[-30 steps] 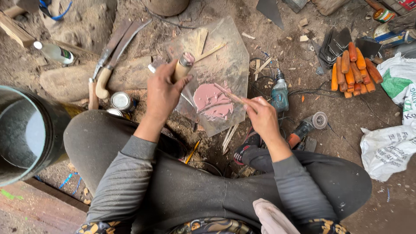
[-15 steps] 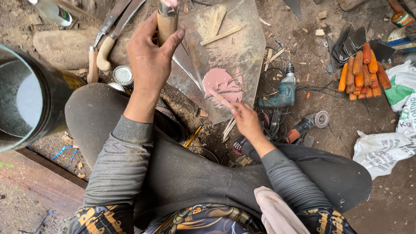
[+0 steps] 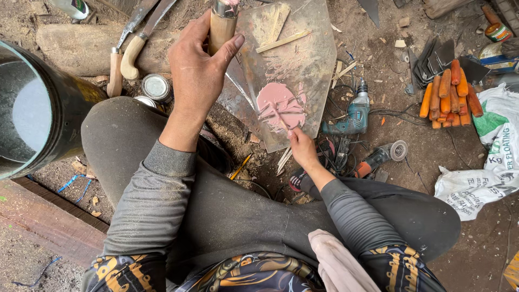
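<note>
Pink paste (image 3: 279,104) sits mid metal sheet (image 3: 303,59), already spread and streaked, not used up. Right hand (image 3: 303,148), at the paste's lower edge, pinches a thin stick (image 3: 282,120) dipped in it. Left hand (image 3: 197,70), up-left of the paste, wraps 1 wooden handle (image 3: 221,27). Drill (image 3: 354,111) right of the paste.

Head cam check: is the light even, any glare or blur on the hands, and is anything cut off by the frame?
Head view: soft, even daylight, no hard shadows; mild sheen on the metal sheet and a pale reflection inside the dark drum; left hand and right hand are sharp, without motion blur; the wooden handle in the left hand is cropped by the top edge; wide-angle lens stretches the knees and edges.
</note>
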